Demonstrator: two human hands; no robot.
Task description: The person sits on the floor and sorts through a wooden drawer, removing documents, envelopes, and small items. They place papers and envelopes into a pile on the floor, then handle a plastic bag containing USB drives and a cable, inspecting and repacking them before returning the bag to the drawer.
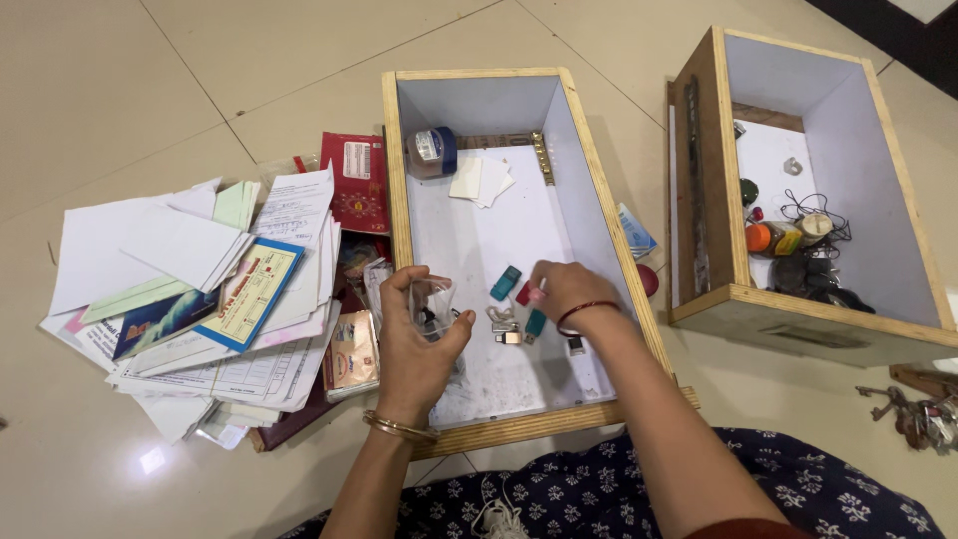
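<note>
My left hand (417, 334) holds a small clear plastic bag (432, 302) over the near left part of a wooden drawer (519, 424) with a white floor. My right hand (569, 289) pinches a small red item (524, 293) beside it. Under the hands lie small flash-drive-like pieces: a teal one (506, 282), another teal one (536, 322) and silver ones (504, 324). At the drawer's far end stand a small jar with a blue lid (432, 152) and white cards (481, 180).
A heap of papers, envelopes and booklets (200, 289) lies on the tiled floor at left, with a red packet (356, 182) near the drawer. A second wooden drawer (798, 309) at right holds cables and small objects. Keys (913, 414) lie at far right.
</note>
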